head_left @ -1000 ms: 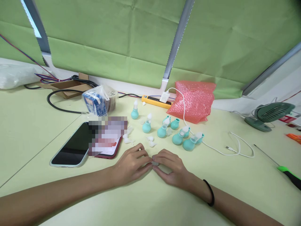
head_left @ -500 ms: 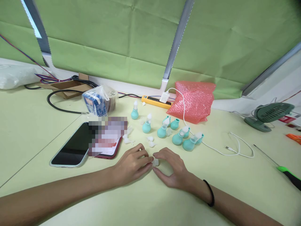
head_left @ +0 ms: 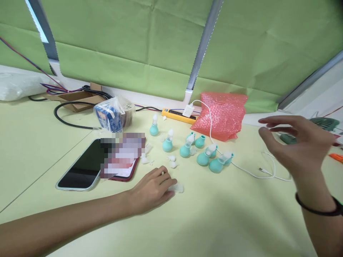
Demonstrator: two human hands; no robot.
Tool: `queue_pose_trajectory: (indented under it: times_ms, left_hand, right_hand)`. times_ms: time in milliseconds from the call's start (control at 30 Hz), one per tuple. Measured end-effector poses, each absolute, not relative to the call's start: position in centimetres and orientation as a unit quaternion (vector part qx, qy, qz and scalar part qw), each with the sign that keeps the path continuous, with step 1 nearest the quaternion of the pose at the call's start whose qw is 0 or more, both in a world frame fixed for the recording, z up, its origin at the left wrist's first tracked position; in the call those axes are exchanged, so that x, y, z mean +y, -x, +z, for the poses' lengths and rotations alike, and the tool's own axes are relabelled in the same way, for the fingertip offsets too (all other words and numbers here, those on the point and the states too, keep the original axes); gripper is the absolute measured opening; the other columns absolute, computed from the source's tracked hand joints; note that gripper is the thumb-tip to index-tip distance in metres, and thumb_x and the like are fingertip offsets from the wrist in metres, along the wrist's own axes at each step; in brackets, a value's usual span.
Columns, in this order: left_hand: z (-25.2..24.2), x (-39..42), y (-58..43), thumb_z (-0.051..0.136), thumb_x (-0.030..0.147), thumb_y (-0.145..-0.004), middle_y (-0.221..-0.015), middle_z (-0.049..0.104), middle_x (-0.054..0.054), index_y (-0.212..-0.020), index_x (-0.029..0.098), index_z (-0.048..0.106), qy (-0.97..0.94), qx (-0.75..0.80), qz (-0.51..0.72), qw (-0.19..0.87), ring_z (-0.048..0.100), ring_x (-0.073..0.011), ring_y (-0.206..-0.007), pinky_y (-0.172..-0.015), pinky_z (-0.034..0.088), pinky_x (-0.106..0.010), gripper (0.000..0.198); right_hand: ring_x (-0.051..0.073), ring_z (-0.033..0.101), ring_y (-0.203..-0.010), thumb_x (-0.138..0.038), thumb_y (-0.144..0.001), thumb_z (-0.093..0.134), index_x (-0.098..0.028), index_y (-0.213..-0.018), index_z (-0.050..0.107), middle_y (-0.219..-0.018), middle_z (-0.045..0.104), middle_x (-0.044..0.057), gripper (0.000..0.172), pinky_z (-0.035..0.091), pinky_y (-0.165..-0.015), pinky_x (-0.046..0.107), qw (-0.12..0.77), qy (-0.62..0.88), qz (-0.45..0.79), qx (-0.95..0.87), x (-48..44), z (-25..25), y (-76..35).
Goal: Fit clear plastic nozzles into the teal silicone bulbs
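Note:
My left hand (head_left: 155,185) rests on the table, its thumb and fingers closed on a small translucent piece (head_left: 178,188) that sticks out to the right. Raised over the right side is my right hand (head_left: 297,142), fingers curled; a small pale bit seems to show between thumb and fingertips, too small to name. Beyond my left hand lie white pointed pieces (head_left: 173,164). Several teal bulbs with clear tops, such as one upright bulb (head_left: 167,144), stand further back, along with open teal bulbs (head_left: 199,141).
Two phones (head_left: 80,167) lie at the left, by a plastic-wrapped blue packet (head_left: 108,116). Behind are a yellow power strip (head_left: 177,116) and a red bubble-wrap bag (head_left: 222,117). A white cable (head_left: 252,173) and a green fan (head_left: 324,124) are at the right.
My right hand has left the translucent piece and risen far to the right, now partly covering the fan. My left hand stays by the piece, more of which shows.

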State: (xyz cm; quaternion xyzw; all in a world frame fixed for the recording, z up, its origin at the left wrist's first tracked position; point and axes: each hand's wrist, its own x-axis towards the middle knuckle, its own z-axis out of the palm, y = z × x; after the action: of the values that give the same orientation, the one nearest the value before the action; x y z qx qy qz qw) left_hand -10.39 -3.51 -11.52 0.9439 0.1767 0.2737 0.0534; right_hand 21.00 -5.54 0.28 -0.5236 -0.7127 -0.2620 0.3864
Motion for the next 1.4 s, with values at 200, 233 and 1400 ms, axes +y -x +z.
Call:
queue_pose_trajectory:
  times_ms: [200,233,1400]
  left_hand:
    - [-11.6,-3.4,10.2,0.048,0.013,-0.074,-0.066,0.054,-0.006,-0.086,0.010,0.055,-0.932,0.170,0.305,0.100,0.043,-0.0175,-0.071,-0.061,0.044,-0.028,0.014]
    - [-11.6,-3.4,10.2,0.048,0.013,-0.074,-0.065,0.054,-0.006,-0.086,0.010,0.055,-0.932,0.165,0.307,0.103,0.043,-0.0174,-0.071,-0.061,0.043,-0.028,0.014]
    - [-12.0,-3.4,11.1,0.053,0.007,-0.075,-0.083,0.056,-0.009,-0.108,0.012,0.046,-0.874,0.100,0.451,0.150,0.054,-0.0141,-0.073,-0.059,0.048,-0.024,0.034]
  right_hand:
    - [0.017,0.060,-0.064,-0.034,-0.063,0.063,-0.020,-0.107,0.052,-0.082,0.063,0.006,0.048,0.047,-0.056,0.028,0.086,0.686,0.133,-0.710,-2.4,-2.1,-25.9]
    - [0.017,0.060,-0.066,-0.035,-0.062,0.063,-0.019,-0.110,0.050,-0.085,0.062,0.007,0.053,0.047,-0.059,0.028,0.056,0.686,0.173,-0.705,-2.0,-2.7,-25.8]
    - [0.014,0.046,-0.059,-0.015,-0.065,0.052,-0.020,-0.085,0.035,-0.073,0.046,0.001,0.027,0.037,-0.050,0.023,0.207,0.551,0.133,-0.798,-8.2,-7.7,-8.3]
